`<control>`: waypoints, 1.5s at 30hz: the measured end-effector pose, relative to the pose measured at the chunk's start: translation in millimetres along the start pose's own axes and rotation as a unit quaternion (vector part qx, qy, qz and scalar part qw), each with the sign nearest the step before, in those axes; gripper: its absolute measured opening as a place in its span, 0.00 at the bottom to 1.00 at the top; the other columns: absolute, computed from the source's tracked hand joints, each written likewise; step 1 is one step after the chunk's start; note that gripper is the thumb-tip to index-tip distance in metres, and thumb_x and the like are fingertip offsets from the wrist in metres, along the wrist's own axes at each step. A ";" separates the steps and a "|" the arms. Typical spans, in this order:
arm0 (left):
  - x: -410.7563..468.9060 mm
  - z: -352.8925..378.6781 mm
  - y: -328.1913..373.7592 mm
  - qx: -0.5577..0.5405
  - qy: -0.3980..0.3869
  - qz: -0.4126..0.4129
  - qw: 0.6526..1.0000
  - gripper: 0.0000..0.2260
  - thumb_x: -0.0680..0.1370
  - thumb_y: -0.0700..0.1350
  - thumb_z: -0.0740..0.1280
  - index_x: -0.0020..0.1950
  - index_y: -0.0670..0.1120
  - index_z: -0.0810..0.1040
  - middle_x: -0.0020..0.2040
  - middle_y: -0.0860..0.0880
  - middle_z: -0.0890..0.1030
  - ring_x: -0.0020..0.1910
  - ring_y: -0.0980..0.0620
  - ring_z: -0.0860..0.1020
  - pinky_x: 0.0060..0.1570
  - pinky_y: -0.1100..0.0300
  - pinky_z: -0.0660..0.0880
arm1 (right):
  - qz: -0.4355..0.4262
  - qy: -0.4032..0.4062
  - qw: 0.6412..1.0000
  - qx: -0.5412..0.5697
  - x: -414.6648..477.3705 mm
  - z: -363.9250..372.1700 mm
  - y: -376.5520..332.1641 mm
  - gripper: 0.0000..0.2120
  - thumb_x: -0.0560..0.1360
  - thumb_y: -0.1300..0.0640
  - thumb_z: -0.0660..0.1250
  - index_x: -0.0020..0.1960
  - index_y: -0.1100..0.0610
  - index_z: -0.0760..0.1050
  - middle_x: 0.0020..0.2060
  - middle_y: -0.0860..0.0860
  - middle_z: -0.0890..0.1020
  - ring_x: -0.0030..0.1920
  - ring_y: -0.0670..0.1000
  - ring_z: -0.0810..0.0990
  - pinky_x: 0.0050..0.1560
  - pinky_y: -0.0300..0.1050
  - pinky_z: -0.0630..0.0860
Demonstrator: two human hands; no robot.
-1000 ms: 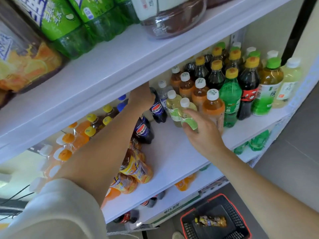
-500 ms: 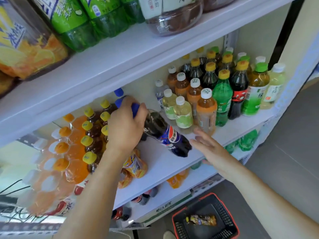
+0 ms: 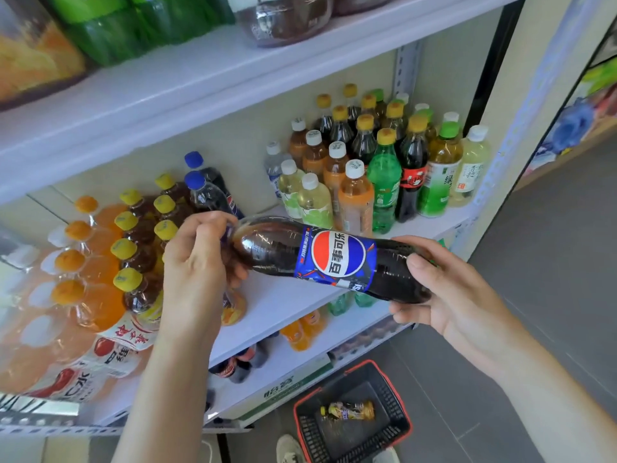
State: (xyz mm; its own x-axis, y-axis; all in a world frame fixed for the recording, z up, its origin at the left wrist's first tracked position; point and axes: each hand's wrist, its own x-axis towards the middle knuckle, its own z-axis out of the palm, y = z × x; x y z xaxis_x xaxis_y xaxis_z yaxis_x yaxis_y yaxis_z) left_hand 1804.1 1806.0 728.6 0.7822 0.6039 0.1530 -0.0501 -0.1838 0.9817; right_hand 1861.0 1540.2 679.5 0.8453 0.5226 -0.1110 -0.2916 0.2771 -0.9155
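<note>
A dark cola bottle (image 3: 277,248) with a blue, red and white label lies sideways in the air in front of the middle shelf (image 3: 280,305). My left hand (image 3: 197,272) grips its neck and cap end, hiding the cap. My right hand (image 3: 447,295) curls around its base from the right. Two more cola bottles (image 3: 207,188) with blue caps stand on the shelf just behind my left hand.
Orange soda and yellow-capped tea bottles (image 3: 133,248) crowd the shelf's left. Mixed tea, green soda and cola bottles (image 3: 384,168) stand at its right. A red and black basket (image 3: 394,429) with one small bottle (image 3: 347,411) sits on the floor below. Large bottles fill the top shelf (image 3: 200,81).
My left hand pulled the cola bottle out from the shelf and turned it sideways. My right hand left the pale green bottle, came down and took hold of the cola's base.
</note>
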 end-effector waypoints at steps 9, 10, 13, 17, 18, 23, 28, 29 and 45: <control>-11.2 -19.8 13.7 -0.117 -0.162 -0.019 0.980 0.11 0.78 0.47 0.63 0.58 0.49 0.80 0.33 0.42 0.69 0.26 0.51 0.72 0.25 0.66 0.68 | -0.022 0.003 1.000 -0.002 -17.5 -7.2 -12.8 0.17 0.71 0.54 0.68 0.60 0.51 0.77 0.50 0.57 0.82 0.37 0.58 0.79 0.32 0.46 0.78; -12.6 -21.9 15.3 -0.120 -0.174 -0.013 0.977 0.11 0.79 0.48 0.63 0.59 0.48 0.80 0.33 0.44 0.70 0.26 0.51 0.72 0.25 0.66 0.68 | -0.023 -0.004 1.000 -0.010 -19.2 -7.7 -13.7 0.19 0.70 0.55 0.68 0.61 0.50 0.76 0.50 0.56 0.82 0.38 0.58 0.79 0.31 0.46 0.78; -16.6 -22.4 18.2 -0.097 -0.150 0.004 0.984 0.11 0.80 0.52 0.63 0.55 0.49 0.80 0.33 0.43 0.69 0.26 0.51 0.70 0.25 0.66 0.66 | -0.030 -0.045 0.998 -0.023 -24.2 -8.3 -17.3 0.30 0.68 0.58 0.72 0.68 0.44 0.71 0.52 0.54 0.81 0.39 0.58 0.79 0.31 0.45 0.77; -18.4 -20.2 15.9 -0.068 -0.086 -0.005 0.994 0.16 0.79 0.57 0.62 0.52 0.46 0.79 0.29 0.48 0.66 0.24 0.52 0.65 0.23 0.68 0.61 | -0.023 -0.065 0.997 -0.045 -27.7 -1.5 -22.7 0.38 0.66 0.49 0.79 0.71 0.39 0.66 0.50 0.53 0.84 0.35 0.60 0.81 0.33 0.47 0.80; -18.6 -21.9 14.8 -0.071 -0.084 -0.004 0.994 0.16 0.79 0.57 0.62 0.53 0.45 0.79 0.29 0.48 0.66 0.24 0.52 0.65 0.23 0.67 0.59 | -0.015 -0.059 0.997 -0.049 -28.2 1.3 -24.1 0.37 0.65 0.45 0.79 0.70 0.40 0.68 0.51 0.54 0.84 0.33 0.60 0.82 0.32 0.46 0.80; -21.3 -37.8 12.9 -0.075 -0.138 0.017 0.987 0.14 0.79 0.54 0.64 0.60 0.49 0.78 0.35 0.45 0.68 0.30 0.52 0.69 0.24 0.65 0.63 | -0.007 -0.007 0.997 -0.073 -28.9 12.3 -26.8 0.32 0.62 0.31 0.74 0.62 0.42 0.76 0.54 0.52 0.85 0.31 0.62 0.83 0.28 0.45 0.80; -24.6 -41.7 14.1 -0.021 -0.108 0.048 0.993 0.22 0.72 0.69 0.67 0.56 0.54 0.79 0.33 0.52 0.71 0.31 0.56 0.71 0.30 0.67 0.71 | 0.020 -0.017 0.998 -0.058 -27.3 16.5 -24.3 0.33 0.61 0.23 0.66 0.57 0.43 0.79 0.42 0.65 0.84 0.29 0.59 0.81 0.26 0.42 0.77; -24.8 -40.6 15.5 -0.010 -0.088 0.056 0.994 0.22 0.73 0.70 0.66 0.53 0.54 0.79 0.32 0.53 0.70 0.31 0.57 0.70 0.30 0.67 0.71 | 0.030 -0.027 0.998 -0.042 -28.0 15.8 -23.4 0.34 0.61 0.23 0.67 0.56 0.45 0.80 0.41 0.67 0.84 0.27 0.57 0.80 0.25 0.41 0.75; -23.3 -30.0 39.0 -0.058 -0.014 0.055 0.997 0.12 0.75 0.59 0.64 0.40 0.54 0.79 0.33 0.54 0.79 0.30 0.57 0.76 0.27 0.66 0.71 | 0.101 0.016 0.992 -0.079 -20.9 22.2 15.5 0.41 0.56 0.18 0.63 0.39 0.57 0.80 0.23 0.56 0.73 0.21 0.49 0.68 0.20 0.37 0.63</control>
State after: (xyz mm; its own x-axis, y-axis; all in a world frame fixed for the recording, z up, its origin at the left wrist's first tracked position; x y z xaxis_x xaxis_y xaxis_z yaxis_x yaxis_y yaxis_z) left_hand 1765.3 1808.1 766.7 0.7848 0.5628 0.2595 -0.2074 -0.1560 0.9657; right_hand 1828.8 1551.5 676.2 0.7914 0.5285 -0.3072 -0.3843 0.0394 -0.9224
